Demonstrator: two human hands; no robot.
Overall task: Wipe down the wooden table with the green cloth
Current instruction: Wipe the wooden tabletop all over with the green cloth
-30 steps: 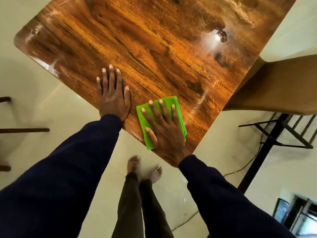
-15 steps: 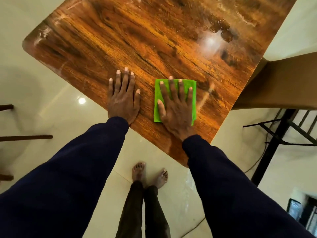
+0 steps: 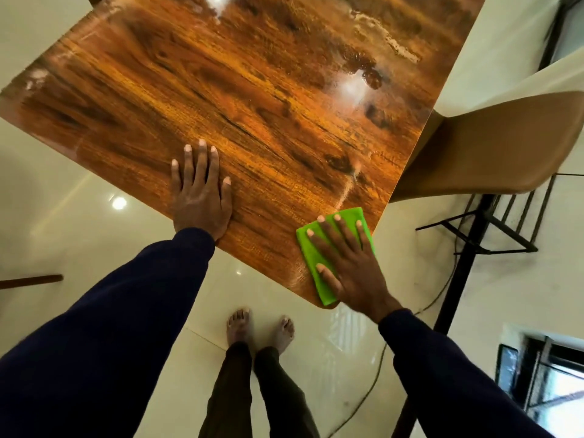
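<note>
Wiping is under way: the right grip (image 3: 347, 267), fingers spread flat, presses the folded green cloth (image 3: 308, 252) beneath it onto the wooden desk's (image 3: 252, 105) nearest corner. The left grip (image 3: 200, 197) lies flat alongside. Next, likely a firm sweep ahead toward the wet smears (image 3: 388, 42).

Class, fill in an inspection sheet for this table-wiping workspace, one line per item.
Surface: wooden table, glossy, with wet-looking patches toward the far right.
Job's things: green cloth, folded, at the near corner.
Clutter: nothing seen.
Hands: left hand flat on the table; right hand pressing flat on the cloth.
Cables: one cable across the floor.
Surroundings: tan chair, black metal frame, pale tiled floor, bare feet.
</note>
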